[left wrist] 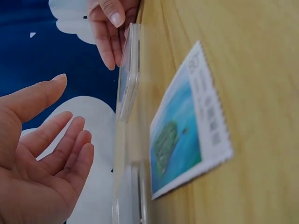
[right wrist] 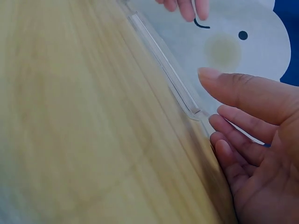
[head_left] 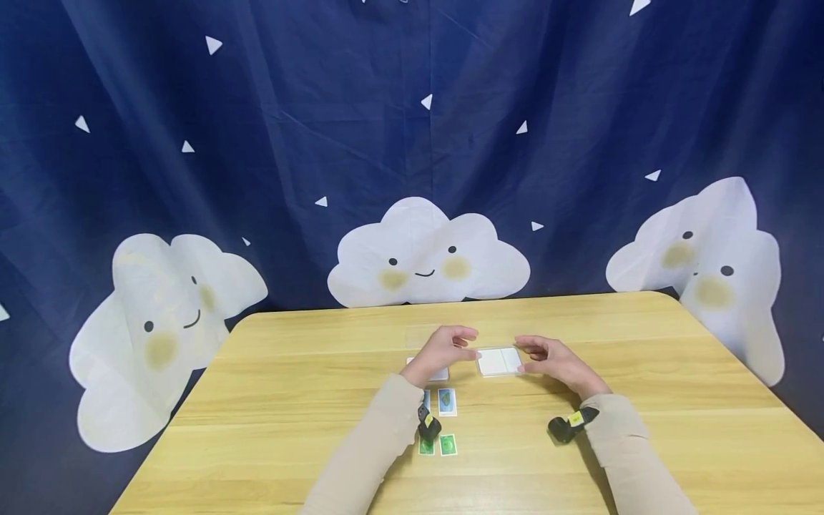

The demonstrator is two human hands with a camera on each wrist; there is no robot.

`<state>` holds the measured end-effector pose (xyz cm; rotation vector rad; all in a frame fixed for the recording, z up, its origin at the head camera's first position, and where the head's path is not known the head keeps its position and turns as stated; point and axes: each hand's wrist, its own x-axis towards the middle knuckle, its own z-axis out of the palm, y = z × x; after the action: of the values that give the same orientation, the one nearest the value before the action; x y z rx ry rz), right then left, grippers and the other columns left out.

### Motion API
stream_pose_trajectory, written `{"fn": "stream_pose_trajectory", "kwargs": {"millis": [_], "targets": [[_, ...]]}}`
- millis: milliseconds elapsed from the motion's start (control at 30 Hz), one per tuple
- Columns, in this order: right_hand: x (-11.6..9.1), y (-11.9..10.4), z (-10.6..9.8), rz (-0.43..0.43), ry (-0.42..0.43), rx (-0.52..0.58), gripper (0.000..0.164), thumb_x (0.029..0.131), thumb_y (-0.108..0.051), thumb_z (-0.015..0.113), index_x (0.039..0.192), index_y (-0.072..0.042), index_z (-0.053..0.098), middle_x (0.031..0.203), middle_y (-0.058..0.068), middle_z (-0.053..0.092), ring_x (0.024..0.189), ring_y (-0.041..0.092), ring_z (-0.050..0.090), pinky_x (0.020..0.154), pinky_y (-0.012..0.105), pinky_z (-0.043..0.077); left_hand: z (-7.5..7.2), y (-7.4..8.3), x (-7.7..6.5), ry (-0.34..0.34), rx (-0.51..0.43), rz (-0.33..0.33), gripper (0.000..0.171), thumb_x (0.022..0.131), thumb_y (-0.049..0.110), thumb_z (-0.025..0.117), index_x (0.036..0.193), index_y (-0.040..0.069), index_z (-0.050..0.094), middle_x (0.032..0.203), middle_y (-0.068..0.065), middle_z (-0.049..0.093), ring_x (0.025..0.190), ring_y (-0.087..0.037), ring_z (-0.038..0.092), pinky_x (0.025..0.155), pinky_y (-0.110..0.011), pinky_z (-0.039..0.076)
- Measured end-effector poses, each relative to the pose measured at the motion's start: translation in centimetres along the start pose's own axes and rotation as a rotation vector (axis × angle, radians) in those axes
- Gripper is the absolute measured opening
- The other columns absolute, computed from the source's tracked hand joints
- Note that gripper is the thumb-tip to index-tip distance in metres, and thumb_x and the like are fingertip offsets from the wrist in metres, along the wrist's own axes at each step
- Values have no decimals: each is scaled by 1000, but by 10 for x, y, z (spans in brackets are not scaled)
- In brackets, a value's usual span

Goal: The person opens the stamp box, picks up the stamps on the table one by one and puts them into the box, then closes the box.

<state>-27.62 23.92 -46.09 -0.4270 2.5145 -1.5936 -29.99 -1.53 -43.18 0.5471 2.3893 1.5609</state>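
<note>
Low in the centre of the head view, we see two forearms in beige sleeves (head_left: 373,443) slant inward over a pale wood-grain table (head_left: 508,465), the left hand (head_left: 444,349) and the right hand (head_left: 558,363) facing each other. Between them, right of the frame's centre line, lies a flat white rectangle in a clear plastic case (head_left: 494,362). The left forearm covers much of a second cased white rectangle (head_left: 441,374), and the left wrist cuts into the left-hand members of two small pairs: blue stamps with a green island (head_left: 447,402) and, lower, green stamps (head_left: 448,445). In the left wrist view the stamp's small print is too blurred for us to read. We see both hands with thumb well apart from loosely bent fingers, the gap wide and nothing gripped. The left fingertips come to the case's left end and the right ones to its right end; we cannot tell whether either hand touches it.
</note>
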Motion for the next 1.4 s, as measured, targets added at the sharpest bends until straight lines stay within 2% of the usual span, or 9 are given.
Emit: {"fn": "stream_pose_trajectory", "kwargs": {"millis": [167, 367, 533, 900, 1400], "targets": [[0, 1, 1, 15, -2, -22, 66, 77, -11, 76, 132, 8, 46, 134, 25, 49, 118, 36, 46, 98, 39, 38, 5, -2, 3, -19, 9, -18, 46, 77, 9, 74, 120, 0, 61, 120, -14, 61, 102, -23, 54, 87, -31, 46], [1, 2, 3, 35, -15, -32, 67, 76, -13, 77, 133, 6, 47, 134, 23, 49, 116, 33, 47, 97, 40, 38, 10, -3, 5, -19, 15, -35, 47, 76, 8, 75, 120, 1, 61, 120, -13, 61, 101, -21, 55, 85, -29, 46], [2, 1, 2, 15, -28, -30, 67, 76, -11, 77, 133, 7, 47, 134, 25, 48, 117, 35, 46, 98, 45, 37, 12, -3, 6, -18, 29, -54, 47, 76, 8, 76, 120, 2, 61, 120, -11, 62, 98, -17, 55, 83, -27, 46], [1, -1, 6, -22, -50, -61, 65, 77, -8, 75, 132, 10, 45, 131, 29, 48, 117, 40, 46, 97, 48, 38, 16, -6, 9, -14, 0, -93, 46, 73, 0, 75, 117, -1, 62, 113, -10, 63, 95, -16, 53, 86, -29, 45], [4, 1, 10, 29, -5, -75, 64, 72, -6, 78, 128, 6, 50, 127, 25, 52, 116, 38, 47, 99, 51, 36, 18, -7, 8, -12, -35, -122, 48, 69, -6, 75, 114, -4, 63, 104, -11, 61, 90, -16, 49, 81, -29, 43]]}}
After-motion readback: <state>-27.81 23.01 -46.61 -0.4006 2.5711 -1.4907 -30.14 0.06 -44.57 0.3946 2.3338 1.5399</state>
